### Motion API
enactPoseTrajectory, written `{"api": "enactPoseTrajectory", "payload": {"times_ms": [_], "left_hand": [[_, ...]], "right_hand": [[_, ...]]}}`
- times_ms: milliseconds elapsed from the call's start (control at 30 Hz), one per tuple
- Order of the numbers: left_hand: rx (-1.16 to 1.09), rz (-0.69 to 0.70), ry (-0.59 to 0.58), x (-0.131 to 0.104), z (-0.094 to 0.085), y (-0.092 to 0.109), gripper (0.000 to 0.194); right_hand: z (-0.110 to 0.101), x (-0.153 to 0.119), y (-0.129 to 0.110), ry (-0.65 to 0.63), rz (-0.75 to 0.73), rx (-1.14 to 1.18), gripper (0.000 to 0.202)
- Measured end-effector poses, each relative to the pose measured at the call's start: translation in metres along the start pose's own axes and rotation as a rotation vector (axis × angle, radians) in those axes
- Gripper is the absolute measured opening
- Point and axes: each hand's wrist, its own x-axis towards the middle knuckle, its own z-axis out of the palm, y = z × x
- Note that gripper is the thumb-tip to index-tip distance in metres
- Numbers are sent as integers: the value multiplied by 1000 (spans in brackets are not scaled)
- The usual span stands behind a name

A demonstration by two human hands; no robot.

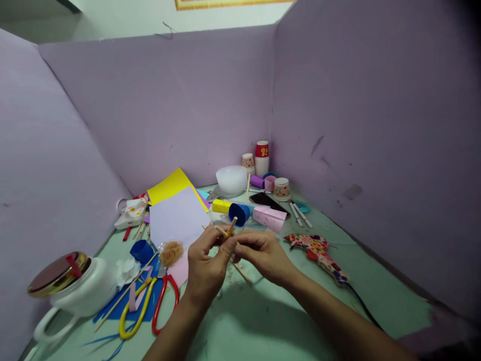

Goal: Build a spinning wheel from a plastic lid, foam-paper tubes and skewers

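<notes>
In front of me, above the table, several thin wooden sticks [242, 274] cross one another between my hands. My left hand [206, 265] is closed around them, thumb pressed near the crossing point. From the other side, my right hand [265, 254] pinches at the same spot with thumb and fingers together. A tan band seems to be wrapped at the crossing, though fingers cover most of it. Left of my hands lie a clear bag of rubber bands [171, 254] and scissors [165, 303] with red and yellow handle loops.
On the right rests a patterned glue gun [317, 254] with a black cord. Behind my hands are a blue paper roll [239, 214], a phone [268, 203], a white bowl [232, 180] and paper cups [262, 158]. A white teapot-like vessel [84, 291] stands left, near paper sheets [178, 213].
</notes>
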Motion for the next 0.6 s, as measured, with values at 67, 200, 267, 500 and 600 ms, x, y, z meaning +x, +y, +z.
{"api": "enactPoseTrajectory", "payload": {"times_ms": [67, 200, 267, 500, 600], "left_hand": [[-137, -61, -22, 4, 4, 0, 12], [-181, -145, 81, 5, 1, -8, 14], [-229, -203, 182, 3, -3, -11, 17], [-339, -221, 389, 5, -16, -17, 21], [-371, -219, 393, 7, -20, -21, 23]], "right_hand": [[-8, -1, -10, 2, 20, -81, 18], [-58, 19, -42, 279, 61, -241, 25], [-90, 46, -51, 415, 132, -285, 26], [-124, 129, -9, 203, 535, -501, 25], [-110, 137, 11, 139, 567, -454, 30]]}}
